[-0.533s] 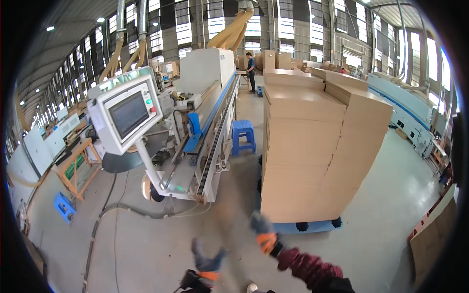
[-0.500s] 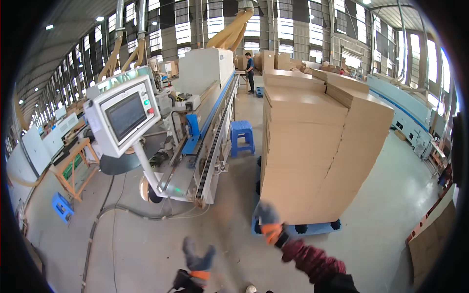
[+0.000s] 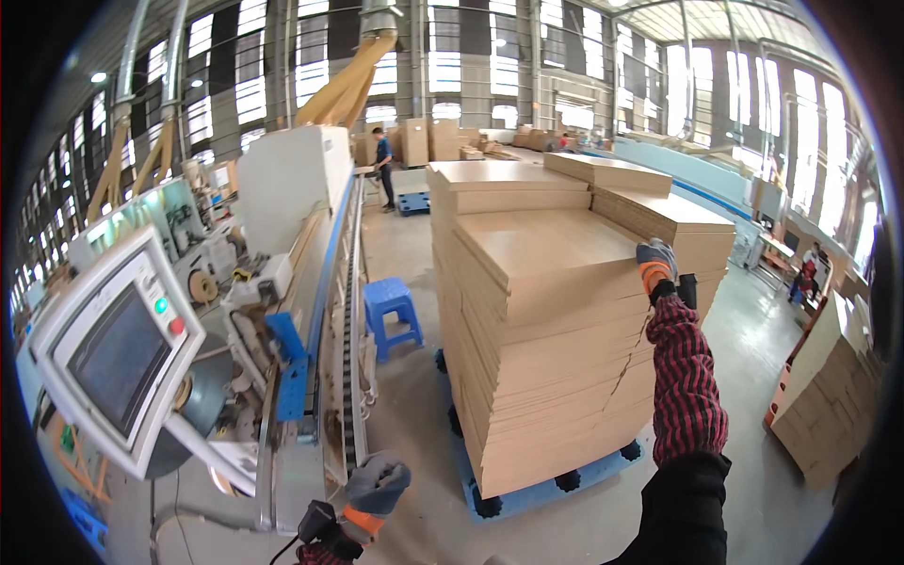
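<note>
A tall stack of brown boards [image 3: 556,320] stands right in front of me on a blue pallet [image 3: 527,499]. My right hand [image 3: 656,262], in a grey and orange glove, is at the near right corner of the top board [image 3: 556,243], its fingers bent over the edge. How far they wrap under the board is hidden. Low on the left, my left hand [image 3: 377,482] hangs in a matching glove, beside the end of the long machine [image 3: 325,377]. Its fingers are curled together and nothing shows in them.
At left stands a control panel [image 3: 122,348] with a screen on a slanted arm. A blue stool [image 3: 393,315] sits between machine and stack. Another person [image 3: 384,168] stands farther back beside the machine. More boards [image 3: 829,395] lean at the right.
My right hand has risen from low beside the pallet to the stack's top corner. The stack now appears nearer, and my left hand has gone from spread to curled.
</note>
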Demonstrator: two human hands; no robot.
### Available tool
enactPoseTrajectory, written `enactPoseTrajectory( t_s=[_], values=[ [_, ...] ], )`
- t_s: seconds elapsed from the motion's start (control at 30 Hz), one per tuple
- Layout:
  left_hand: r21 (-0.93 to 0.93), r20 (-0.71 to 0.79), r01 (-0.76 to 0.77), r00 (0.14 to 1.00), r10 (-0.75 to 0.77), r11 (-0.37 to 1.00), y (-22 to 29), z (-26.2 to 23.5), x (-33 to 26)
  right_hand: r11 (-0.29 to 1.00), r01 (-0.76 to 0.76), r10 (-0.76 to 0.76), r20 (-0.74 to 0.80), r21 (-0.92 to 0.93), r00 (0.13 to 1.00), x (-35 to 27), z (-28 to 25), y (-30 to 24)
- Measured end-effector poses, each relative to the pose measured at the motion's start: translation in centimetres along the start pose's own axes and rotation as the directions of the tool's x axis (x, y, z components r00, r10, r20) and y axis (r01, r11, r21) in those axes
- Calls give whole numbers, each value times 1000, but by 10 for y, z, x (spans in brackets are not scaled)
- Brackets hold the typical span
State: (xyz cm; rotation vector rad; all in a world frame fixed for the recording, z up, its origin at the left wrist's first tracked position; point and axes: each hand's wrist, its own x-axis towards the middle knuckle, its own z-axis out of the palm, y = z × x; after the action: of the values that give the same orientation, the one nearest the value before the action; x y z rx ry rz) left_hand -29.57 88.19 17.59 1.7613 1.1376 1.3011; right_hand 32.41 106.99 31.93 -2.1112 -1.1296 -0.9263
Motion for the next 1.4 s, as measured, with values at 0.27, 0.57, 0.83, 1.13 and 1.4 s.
enactPoseTrajectory(
  t_s=[0.27,0.57,0.83,1.13,1.4],
  values=[
    [-215,242,-149,949,200,965,37,85,200,988,112,-106,57,-110,993,45,41,72],
    [-679,413,501,865,-284,537,61,131,306,822,570,-521,390,-12,759,-31,-58,51],
    [-900,361,408,895,-262,152,67,62,209,624,-616,-507,849,481,148,-15,-108,-20],
    [-941,296,338,814,-500,-6,-39,-51,22,833,-113,-379,707,542,598,-135,-120,-100],
    [-919,379,345,641,-668,-190,-126,-96,-106,677,-497,-306,822,543,481,-279,-122,-154]
  ],
)
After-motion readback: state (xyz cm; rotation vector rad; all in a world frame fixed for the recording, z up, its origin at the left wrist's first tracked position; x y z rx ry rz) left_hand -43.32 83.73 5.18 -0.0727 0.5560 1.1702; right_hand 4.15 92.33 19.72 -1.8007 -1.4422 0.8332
